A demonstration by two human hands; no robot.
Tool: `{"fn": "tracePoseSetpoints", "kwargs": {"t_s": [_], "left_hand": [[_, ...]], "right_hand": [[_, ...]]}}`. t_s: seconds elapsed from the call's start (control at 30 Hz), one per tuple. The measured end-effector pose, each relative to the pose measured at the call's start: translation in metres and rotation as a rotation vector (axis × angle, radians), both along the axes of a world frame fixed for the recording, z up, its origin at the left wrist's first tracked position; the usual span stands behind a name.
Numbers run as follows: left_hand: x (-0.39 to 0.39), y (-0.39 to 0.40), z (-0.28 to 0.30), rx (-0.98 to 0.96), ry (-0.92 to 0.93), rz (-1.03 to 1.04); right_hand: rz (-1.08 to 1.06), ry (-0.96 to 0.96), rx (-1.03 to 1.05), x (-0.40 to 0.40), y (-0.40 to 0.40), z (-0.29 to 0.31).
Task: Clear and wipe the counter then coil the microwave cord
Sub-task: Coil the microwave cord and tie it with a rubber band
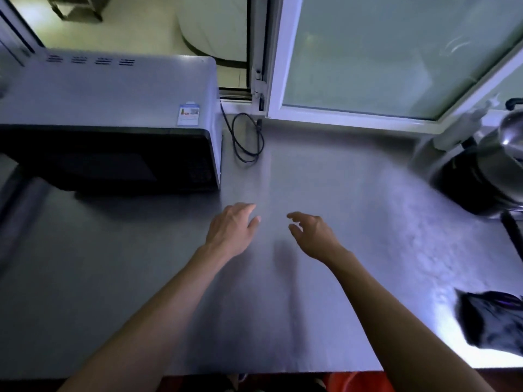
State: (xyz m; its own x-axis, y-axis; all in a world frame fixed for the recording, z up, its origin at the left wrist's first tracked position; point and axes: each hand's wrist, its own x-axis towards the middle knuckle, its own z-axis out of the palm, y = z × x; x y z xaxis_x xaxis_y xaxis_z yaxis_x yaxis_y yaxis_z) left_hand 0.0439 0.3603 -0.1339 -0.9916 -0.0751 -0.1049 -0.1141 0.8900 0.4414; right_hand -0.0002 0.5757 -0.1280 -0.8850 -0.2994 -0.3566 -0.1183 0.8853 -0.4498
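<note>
The microwave cord (245, 137) is lying on the table (325, 176) just to the right of the microwave (110, 114), below the window frame (273, 80). It is forming a loose, elongated loop. The long axis of that loop is running away from the person, from the table surface back toward the wall, with the plug end apparently sitting near the window sill; blur is preventing a firm reading of the plug.

Both hands are hovering over the middle of the table, with the cord lying straight ahead of them and well apart from either. The left hand (233, 229) is sitting almost directly in line with the loop and is therefore the nearer hand. The right hand (312, 234) is sitting slightly further to the right of the cord's axis.

The left hand's fingers (249, 207) are extending forward, relaxed and spread, gripping nothing. The right hand's fingers (294, 215) are curling partly inward in a loose claw, also gripping nothing. Whether either palm is touching the table cannot be determined.

The central table surface is appearing bare, so the coiling step is judged to be the one in hand. A dark cloth (492, 321) is lying at the right edge, and a kettle (486, 171) is standing at the far right.
</note>
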Motion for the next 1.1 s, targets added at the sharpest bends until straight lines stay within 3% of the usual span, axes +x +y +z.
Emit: {"fn": "tracePoseSetpoints", "kwargs": {"t_s": [0.37, 0.7, 1.0, 1.1], "left_hand": [[-0.065, -0.015, -0.016, 0.072, 0.017, 0.003], [-0.139, -0.014, -0.051, 0.166, -0.126, 0.161], [-0.225, -0.032, -0.083, 0.478, -0.029, 0.555], [-0.244, -0.040, -0.094, 0.564, -0.030, 0.597]], "right_hand": [[-0.066, 0.028, -0.205, -0.072, -0.031, -0.022], [-0.048, -0.020, -0.304, -0.163, -0.049, -0.050], [-0.129, -0.018, -0.404, -0.241, -0.091, -0.090], [-0.163, -0.034, -0.433, -0.254, -0.105, -0.099]]}}
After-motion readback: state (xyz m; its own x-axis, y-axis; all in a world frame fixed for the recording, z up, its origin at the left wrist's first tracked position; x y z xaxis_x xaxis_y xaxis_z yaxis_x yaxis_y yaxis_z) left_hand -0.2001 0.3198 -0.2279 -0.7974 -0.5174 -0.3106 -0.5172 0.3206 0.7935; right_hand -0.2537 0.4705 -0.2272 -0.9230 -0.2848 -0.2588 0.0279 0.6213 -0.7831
